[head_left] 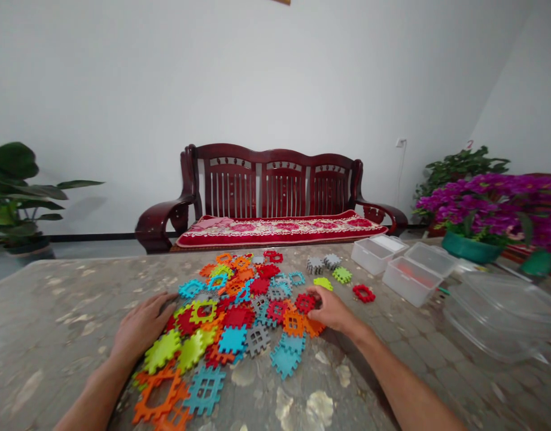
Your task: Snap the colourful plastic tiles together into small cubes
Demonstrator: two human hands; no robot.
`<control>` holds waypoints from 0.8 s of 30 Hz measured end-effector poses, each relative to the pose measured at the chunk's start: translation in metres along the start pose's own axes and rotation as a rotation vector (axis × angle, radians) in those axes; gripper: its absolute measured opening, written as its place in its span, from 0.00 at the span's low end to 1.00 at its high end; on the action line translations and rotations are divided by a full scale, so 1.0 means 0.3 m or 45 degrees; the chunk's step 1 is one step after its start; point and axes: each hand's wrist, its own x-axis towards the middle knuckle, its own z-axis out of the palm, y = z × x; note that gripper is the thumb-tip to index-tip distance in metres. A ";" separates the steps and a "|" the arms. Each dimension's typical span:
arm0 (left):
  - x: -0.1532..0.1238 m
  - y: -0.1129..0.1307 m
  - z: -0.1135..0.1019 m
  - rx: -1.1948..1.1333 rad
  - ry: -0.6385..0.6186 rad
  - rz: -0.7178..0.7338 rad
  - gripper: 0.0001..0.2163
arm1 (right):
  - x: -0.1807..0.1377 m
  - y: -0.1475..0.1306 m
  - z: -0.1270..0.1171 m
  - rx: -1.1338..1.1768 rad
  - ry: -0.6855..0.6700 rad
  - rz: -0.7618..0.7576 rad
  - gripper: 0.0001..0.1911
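A heap of colourful plastic interlocking tiles with toothed edges (234,339) lies on the table in front of me. My left hand (143,323) rests at the heap's left edge, palm down with fingers stretched out, beside green and red tiles. At the heap's right side my right hand (331,308) has thumb and fingers closed on the edge of a red window-patterned tile (306,303). Orange tiles (294,323) lie just under and in front of it. Beyond that hand are a lime green tile (342,275), a red ring-shaped tile (364,293) and small grey stacks (315,265).
Two clear plastic boxes (410,284) with lids stand at the back right. Clear lids or containers (504,311) lie nearer on the right. A pot of purple flowers (495,206) stands behind them. Past the table (55,335) is a wooden bench (275,179).
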 end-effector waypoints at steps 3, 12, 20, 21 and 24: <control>-0.002 0.005 -0.005 0.011 -0.001 0.009 0.27 | -0.008 -0.003 -0.001 -0.097 0.034 -0.045 0.29; 0.003 -0.004 0.001 0.004 -0.013 -0.016 0.26 | -0.012 -0.022 -0.048 -0.211 0.448 -0.109 0.26; 0.009 -0.008 0.006 0.010 -0.049 -0.027 0.28 | -0.052 0.159 -0.335 -0.547 0.889 0.308 0.26; 0.009 -0.009 0.006 0.010 -0.044 -0.033 0.28 | -0.060 0.185 -0.348 -0.571 0.891 0.354 0.26; 0.010 -0.014 0.011 0.008 -0.040 -0.028 0.27 | -0.075 0.246 -0.355 -0.547 0.852 0.465 0.27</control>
